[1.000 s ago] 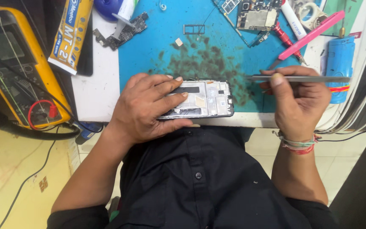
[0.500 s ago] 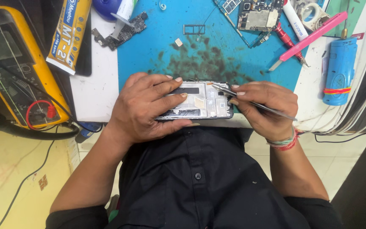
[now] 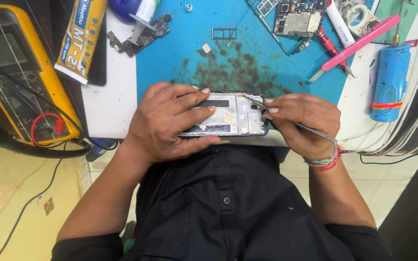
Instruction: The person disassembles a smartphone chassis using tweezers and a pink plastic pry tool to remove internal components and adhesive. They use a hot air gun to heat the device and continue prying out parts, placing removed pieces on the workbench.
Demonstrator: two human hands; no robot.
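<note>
**Opened phone: handling properties and hand positions**

The opened phone (image 3: 228,116) lies at the near edge of the blue mat (image 3: 180,53), on the bench (image 3: 110,104). It has no back cover; shields and small parts are exposed. Judged from this, the phone is light, stiff and thin, and its exposed interior is fragile. Take hold by the outer frame edges only, never by the exposed parts.

The left hand (image 3: 170,123) is curled closed around the phone's left half, fingers over the top face, thumb under the near edge.

The right hand (image 3: 303,121) is pinched closed on metal tweezers (image 3: 286,118), just right of the phone. The tips touch the phone's upper right area.

Beyond the phone lie a circuit board (image 3: 298,19) and a pink tool (image 3: 359,43); well to its left, a yellow multimeter (image 3: 20,77).
</note>
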